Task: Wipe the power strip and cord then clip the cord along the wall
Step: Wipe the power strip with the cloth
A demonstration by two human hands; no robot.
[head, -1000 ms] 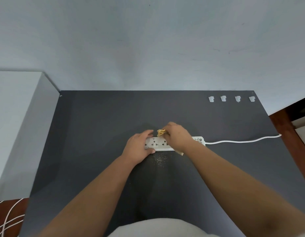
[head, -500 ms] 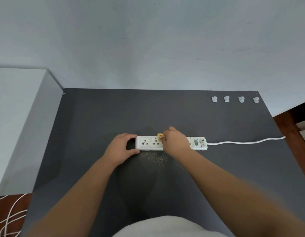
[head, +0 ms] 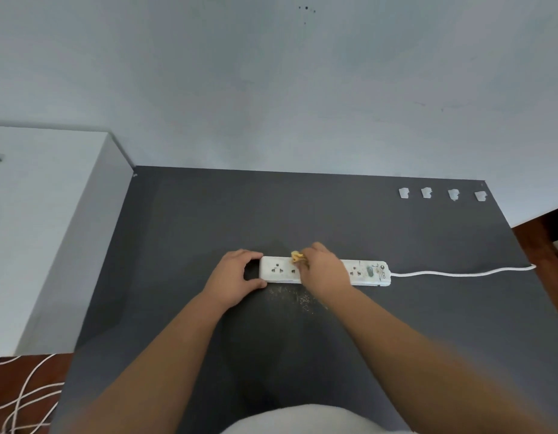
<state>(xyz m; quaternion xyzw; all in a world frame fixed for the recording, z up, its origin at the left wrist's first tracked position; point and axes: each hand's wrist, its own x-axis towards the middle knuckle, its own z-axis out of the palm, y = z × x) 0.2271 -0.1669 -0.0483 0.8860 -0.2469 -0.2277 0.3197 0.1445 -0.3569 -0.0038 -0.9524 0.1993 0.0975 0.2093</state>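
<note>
A white power strip (head: pixel 367 272) lies flat in the middle of the dark grey table (head: pixel 183 233). Its white cord (head: pixel 459 273) runs right, off the table edge. My left hand (head: pixel 235 278) grips the strip's left end between thumb and fingers. My right hand (head: pixel 323 269) presses a small crumpled yellow cloth (head: pixel 297 256) onto the strip's middle and hides that part. Several white cord clips (head: pixel 426 192) sit in a row at the table's far right corner.
Fine crumbs (head: pixel 298 297) are scattered on the table just in front of the strip. A pale wall (head: pixel 271 89) rises behind the table. A white cabinet (head: pixel 46 214) stands at the left. Loose white cables (head: pixel 21 399) lie on the floor at lower left.
My left hand slid from the top of the strip to its left end, uncovering the left sockets. My right hand with the cloth stayed over the middle of the strip.
</note>
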